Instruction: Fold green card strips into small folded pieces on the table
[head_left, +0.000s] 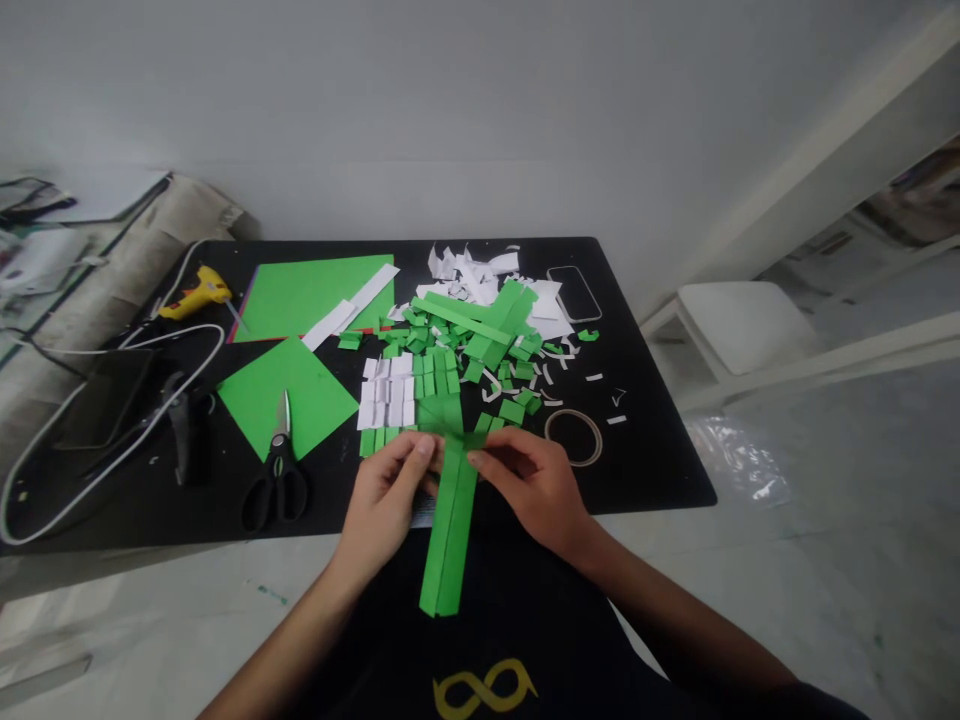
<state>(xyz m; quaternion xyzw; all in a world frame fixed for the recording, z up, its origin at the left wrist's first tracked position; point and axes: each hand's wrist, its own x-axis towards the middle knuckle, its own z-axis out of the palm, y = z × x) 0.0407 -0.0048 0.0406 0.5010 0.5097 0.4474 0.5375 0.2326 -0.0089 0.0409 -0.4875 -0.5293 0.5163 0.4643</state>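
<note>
Long green paper strips (448, 530) hang over the near edge of the black table (645, 470) toward my lap. My left hand (386, 495) pinches them at their top from the left, and my right hand (532, 478) pinches them from the right. Both hands have their fingers closed on the paper. Just beyond my fingers lies a woven patch of green and white strips (409, 395). Behind it sits a heap of cut green pieces (480, 335) and white scraps (472, 270).
Black-handled scissors (279, 470) lie on a green paper square (289, 390) at the left. A larger green sheet (307, 295), a yellow glue gun (193, 293) with white cable, a tape roll (574, 437) and a phone (574, 292) are also on the table. A white chair (739, 325) stands right.
</note>
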